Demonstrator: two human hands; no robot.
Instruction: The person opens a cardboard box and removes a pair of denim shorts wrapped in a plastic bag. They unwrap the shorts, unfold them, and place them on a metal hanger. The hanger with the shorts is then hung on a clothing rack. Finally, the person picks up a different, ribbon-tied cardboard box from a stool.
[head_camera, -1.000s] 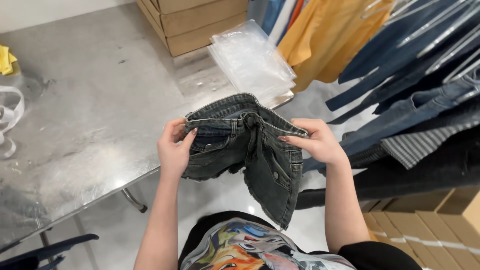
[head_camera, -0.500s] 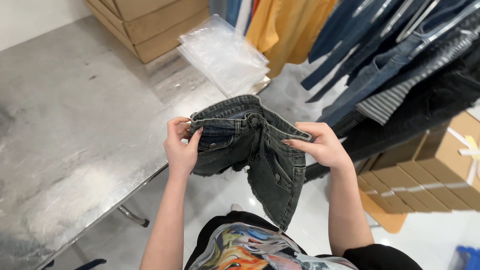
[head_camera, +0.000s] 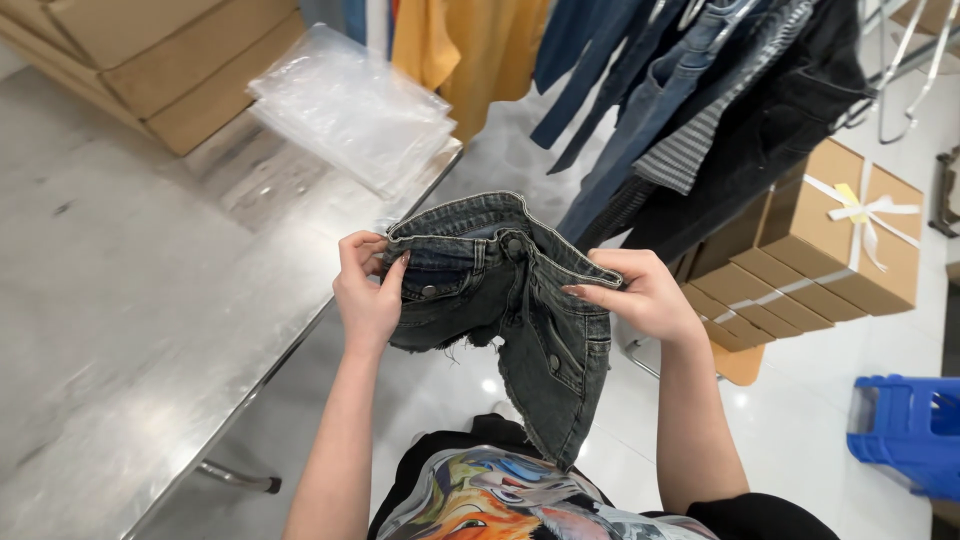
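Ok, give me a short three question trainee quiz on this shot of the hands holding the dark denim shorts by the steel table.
1. True or false: both the left hand and the right hand grip the dark grey frayed denim shorts.
2. What lies on the steel table? A: a stack of clear plastic bags; B: a blue crate.
3. What ties the brown cardboard box?
Key: 1 true; 2 A; 3 a pale ribbon.

It was a clothing packing room or warehouse. Garments hung on a rack (head_camera: 690, 90) beside a steel table (head_camera: 120, 330), clear plastic bags (head_camera: 350, 105) and stacked cardboard boxes (head_camera: 810, 250).
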